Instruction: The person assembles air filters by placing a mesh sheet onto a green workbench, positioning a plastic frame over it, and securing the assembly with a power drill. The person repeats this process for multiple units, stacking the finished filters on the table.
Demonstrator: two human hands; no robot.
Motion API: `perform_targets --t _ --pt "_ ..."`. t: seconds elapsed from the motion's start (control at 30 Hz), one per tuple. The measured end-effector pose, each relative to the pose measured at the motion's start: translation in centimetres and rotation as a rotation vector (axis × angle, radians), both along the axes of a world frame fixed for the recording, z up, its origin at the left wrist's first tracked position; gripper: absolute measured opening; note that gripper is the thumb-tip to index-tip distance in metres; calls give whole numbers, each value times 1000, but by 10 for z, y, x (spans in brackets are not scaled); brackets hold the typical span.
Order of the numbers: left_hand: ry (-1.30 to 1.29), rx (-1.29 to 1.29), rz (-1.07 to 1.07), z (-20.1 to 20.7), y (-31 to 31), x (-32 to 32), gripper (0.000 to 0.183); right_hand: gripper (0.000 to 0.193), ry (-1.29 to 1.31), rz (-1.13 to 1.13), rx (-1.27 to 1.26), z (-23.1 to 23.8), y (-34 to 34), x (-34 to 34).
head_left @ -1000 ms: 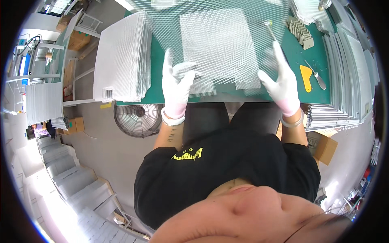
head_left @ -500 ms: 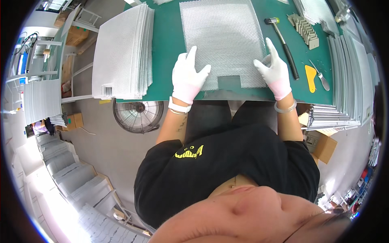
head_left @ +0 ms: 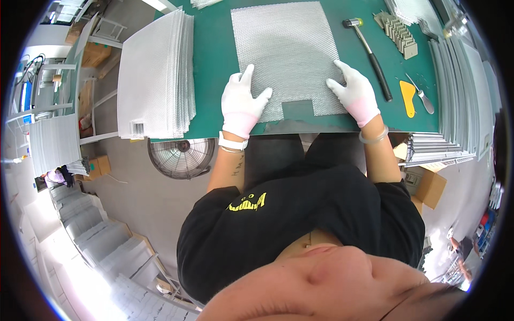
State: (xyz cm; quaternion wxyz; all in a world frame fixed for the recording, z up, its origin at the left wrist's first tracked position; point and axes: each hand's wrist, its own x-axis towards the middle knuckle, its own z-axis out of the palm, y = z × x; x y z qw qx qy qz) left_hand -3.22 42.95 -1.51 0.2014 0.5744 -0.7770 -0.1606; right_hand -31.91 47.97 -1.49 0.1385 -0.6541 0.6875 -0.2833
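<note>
A silvery expanded-mesh sheet (head_left: 286, 40) lies flat on the green tabletop (head_left: 214, 48), with a rectangular notch in its near edge. Both hands wear white gloves with pink cuffs. At the sheet's near left side is my left hand (head_left: 242, 104), open, index finger and thumb stretched apart over the edge. On the opposite side my right hand (head_left: 354, 93) is open too, its index finger along the edge and its thumb over the mesh. The undersides of both hands are hidden.
A tall stack of mesh sheets (head_left: 155, 75) stands on the left. To the right lie a black-handled hammer (head_left: 377, 69), a row of small beige pieces (head_left: 396, 35), a yellow scraper (head_left: 408, 99) and a screwdriver-like tool (head_left: 424, 100). Pale panels (head_left: 460, 91) line the right side; a fan (head_left: 182, 157) stands below.
My right hand has moved inward, left and slightly nearer, against the sheet's edge. My left hand stays close to its side. The whole view has shifted slightly.
</note>
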Motion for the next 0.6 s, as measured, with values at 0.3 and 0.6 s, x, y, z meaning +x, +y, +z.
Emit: perform_targets --t 0.3,0.6 --pt "-176 -175 -366 -10 -32 18 66 47 469 -141 -245 27 -48 -136" --pt "-88 -355 -196 14 57 4 70 94 332 -442 189 -4 -66 -275"
